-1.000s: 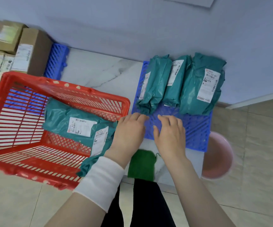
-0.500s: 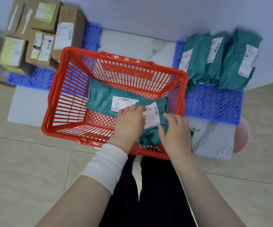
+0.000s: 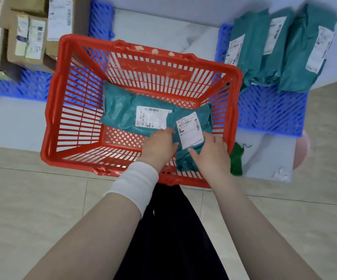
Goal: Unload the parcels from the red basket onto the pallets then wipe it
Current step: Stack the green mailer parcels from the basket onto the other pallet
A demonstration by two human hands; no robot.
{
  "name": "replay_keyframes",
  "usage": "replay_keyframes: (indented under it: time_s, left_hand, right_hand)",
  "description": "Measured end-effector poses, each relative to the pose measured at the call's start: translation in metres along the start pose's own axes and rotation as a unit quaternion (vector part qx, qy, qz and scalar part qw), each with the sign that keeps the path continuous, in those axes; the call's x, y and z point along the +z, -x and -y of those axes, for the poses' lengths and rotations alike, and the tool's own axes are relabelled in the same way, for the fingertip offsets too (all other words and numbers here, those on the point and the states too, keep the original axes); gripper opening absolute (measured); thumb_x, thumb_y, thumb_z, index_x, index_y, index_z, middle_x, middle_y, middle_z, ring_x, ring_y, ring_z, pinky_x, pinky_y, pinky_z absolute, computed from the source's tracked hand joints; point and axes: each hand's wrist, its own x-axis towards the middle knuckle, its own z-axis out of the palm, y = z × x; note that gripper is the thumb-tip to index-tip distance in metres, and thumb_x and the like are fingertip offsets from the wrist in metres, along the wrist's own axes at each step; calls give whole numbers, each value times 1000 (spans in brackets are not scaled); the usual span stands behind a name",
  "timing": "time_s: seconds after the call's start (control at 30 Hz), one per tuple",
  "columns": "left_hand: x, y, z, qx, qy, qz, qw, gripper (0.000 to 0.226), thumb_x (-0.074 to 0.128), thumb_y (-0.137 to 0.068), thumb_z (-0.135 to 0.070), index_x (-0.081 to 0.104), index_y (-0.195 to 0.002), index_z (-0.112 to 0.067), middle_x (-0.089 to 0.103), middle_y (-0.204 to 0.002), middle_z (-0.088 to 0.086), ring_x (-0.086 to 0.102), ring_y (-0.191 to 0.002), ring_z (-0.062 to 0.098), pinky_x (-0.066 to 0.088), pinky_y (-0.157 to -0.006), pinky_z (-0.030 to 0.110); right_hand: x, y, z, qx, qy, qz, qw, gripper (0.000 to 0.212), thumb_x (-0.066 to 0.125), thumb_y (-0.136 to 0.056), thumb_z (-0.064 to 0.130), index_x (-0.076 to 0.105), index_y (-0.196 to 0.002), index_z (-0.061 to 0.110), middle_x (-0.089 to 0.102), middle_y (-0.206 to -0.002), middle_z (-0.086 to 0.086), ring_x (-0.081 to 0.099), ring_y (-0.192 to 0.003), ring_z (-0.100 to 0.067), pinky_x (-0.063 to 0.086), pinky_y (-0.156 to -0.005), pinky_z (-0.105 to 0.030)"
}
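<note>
The red basket (image 3: 66, 110) stands on the floor in front of me and holds two teal parcels. The nearer teal parcel (image 3: 202, 116), with a white label, lies against the basket's right front corner; my left hand (image 3: 160, 145) grips its left side and my right hand (image 3: 212, 151) grips its right side. The other teal parcel (image 3: 123, 112) lies flat behind it on the basket floor. Three teal parcels (image 3: 248, 45) stand in a row on the blue pallet (image 3: 270, 112) at the right. A green cloth (image 3: 236, 158) lies on the pale slab right of the basket.
Cardboard boxes (image 3: 28, 37) sit stacked on a second blue pallet (image 3: 16, 85) at the back left. A pink bowl (image 3: 303, 152) peeks out at the slab's right edge. Beige floor tiles lie around my dark-clothed legs (image 3: 169, 235).
My hands have come off the right blue pallet and gone into the basket. Both now hold the nearer teal parcel. My view has swung left and down onto the basket.
</note>
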Motion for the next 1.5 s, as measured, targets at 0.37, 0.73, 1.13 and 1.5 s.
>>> replay_keyframes:
  time_s: [0.37,0.73,1.13,1.5]
  left_hand:
    - [53,-79,11,-173,433,206,860,42,53,-92,-19,48,-128,2,55,-133,17,54,-118,30,43,-103,40]
    - [23,-47,20,-227,651,269,673,39,64,-85,-35,60,-119,-16,67,-117,10,64,-107,28,47,-99,46]
    - [-25,27,-28,-38,575,-39,817,33,77,-72,-23,55,-97,-26,68,-95,-13,68,-77,-3,52,-57,12]
    - [41,9,-224,51,561,-97,821,44,78,-70,-24,53,-106,-21,69,-103,-6,68,-91,4,56,-75,21]
  right_hand:
    - [36,-44,13,125,-54,-52,989,61,63,-84,25,36,-136,12,37,-140,-16,32,-128,-34,30,-101,-40]
    - [-1,-37,29,106,-253,-95,957,55,66,-82,21,44,-132,13,53,-133,-6,45,-124,-25,39,-103,-43]
    - [-63,45,-13,96,-514,-53,851,59,71,-74,39,48,-126,28,53,-128,5,52,-112,-8,43,-100,-31]
    - [-136,-5,-174,43,-580,-117,805,28,68,-80,25,60,-106,29,69,-103,7,66,-92,-6,54,-79,-27]
